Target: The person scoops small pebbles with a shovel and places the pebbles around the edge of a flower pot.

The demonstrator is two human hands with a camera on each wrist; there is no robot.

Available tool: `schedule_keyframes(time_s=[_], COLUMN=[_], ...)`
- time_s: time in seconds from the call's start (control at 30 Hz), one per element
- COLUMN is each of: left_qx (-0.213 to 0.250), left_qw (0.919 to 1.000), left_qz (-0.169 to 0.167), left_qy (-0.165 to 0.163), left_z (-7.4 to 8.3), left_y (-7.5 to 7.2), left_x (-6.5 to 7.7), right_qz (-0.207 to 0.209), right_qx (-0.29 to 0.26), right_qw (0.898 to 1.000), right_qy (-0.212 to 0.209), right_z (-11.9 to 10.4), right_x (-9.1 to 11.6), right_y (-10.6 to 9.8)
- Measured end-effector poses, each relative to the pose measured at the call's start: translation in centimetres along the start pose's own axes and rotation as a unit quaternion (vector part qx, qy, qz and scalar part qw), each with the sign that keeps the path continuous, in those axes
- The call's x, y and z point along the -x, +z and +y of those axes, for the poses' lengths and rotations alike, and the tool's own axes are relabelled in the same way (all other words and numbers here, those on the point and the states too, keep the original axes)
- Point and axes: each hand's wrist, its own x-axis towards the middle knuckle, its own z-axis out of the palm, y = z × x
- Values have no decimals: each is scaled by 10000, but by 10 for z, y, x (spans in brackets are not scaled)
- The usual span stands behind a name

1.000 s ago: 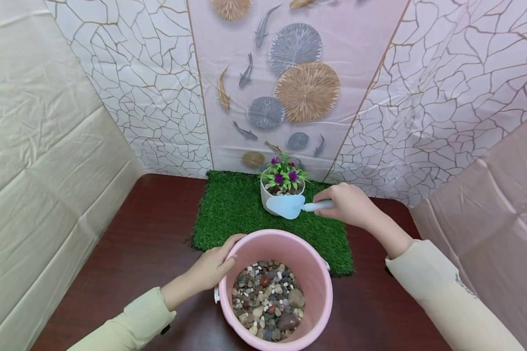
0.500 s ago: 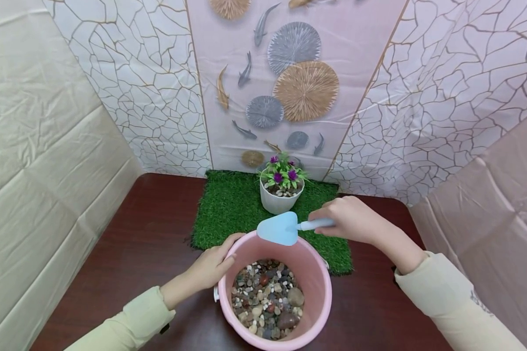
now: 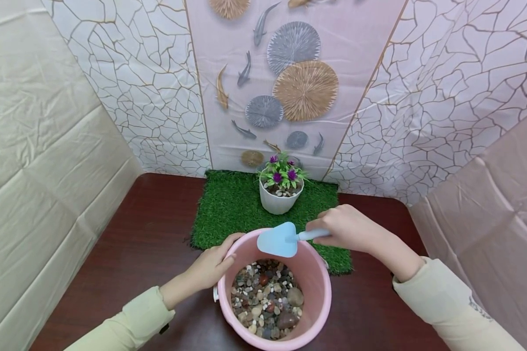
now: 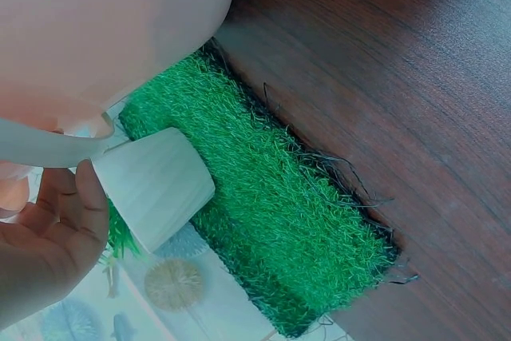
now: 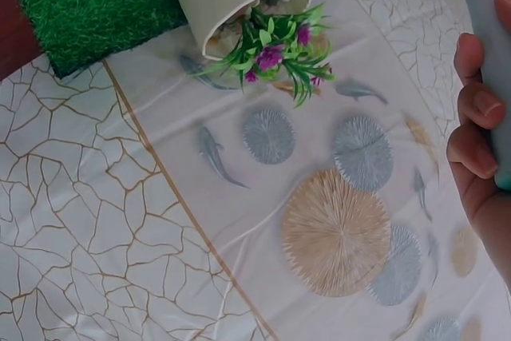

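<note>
A pink bucket (image 3: 320, 297) stands at the front of the table, with a layer of mixed pebbles (image 3: 268, 300) at its bottom. My left hand (image 3: 208, 265) grips the bucket's rim on the left, thumb on the near side; in the left wrist view its fingers (image 4: 92, 197) curl under the rim. My right hand (image 3: 347, 229) holds a light blue trowel (image 3: 278, 240) by its handle, blade pointing left over the bucket's far rim. The right wrist view shows the fingers (image 5: 477, 153) wrapped round the handle. Behind the bucket is a white flowerpot (image 3: 278, 202) with purple flowers and small stones.
The flowerpot stands on a green artificial grass mat (image 3: 228, 209), partly under the bucket's far side. A dark wooden table (image 3: 149, 253) lies beneath. Patterned cloth (image 3: 158, 87) hangs at the back, and beige cloth (image 3: 39, 161) closes the sides.
My right hand has brought the trowel from in front of the flowerpot toward me and down, over the bucket's far rim. The left hand has stayed on the rim.
</note>
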Motion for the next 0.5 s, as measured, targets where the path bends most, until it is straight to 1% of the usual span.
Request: schedule_keyframes(time_s=[0.27, 0.43, 0.5], left_qx=[76, 166, 170], left_qw=[10000, 9996, 9995], left_qz=[-38, -157, -179], left_qy=[-12, -184, -189], left_z=[1, 3, 3], left_y=[1, -1, -1], left_x=[0, 0, 0], right_qz=[-127, -118, -133], right_qx=[14, 40, 37], right_qw=[9996, 9981, 9977], right_qy=[-270, -607, -663], right_z=[-4, -7, -8], right_x=[-2, -9, -12], right_y=[12, 16, 17])
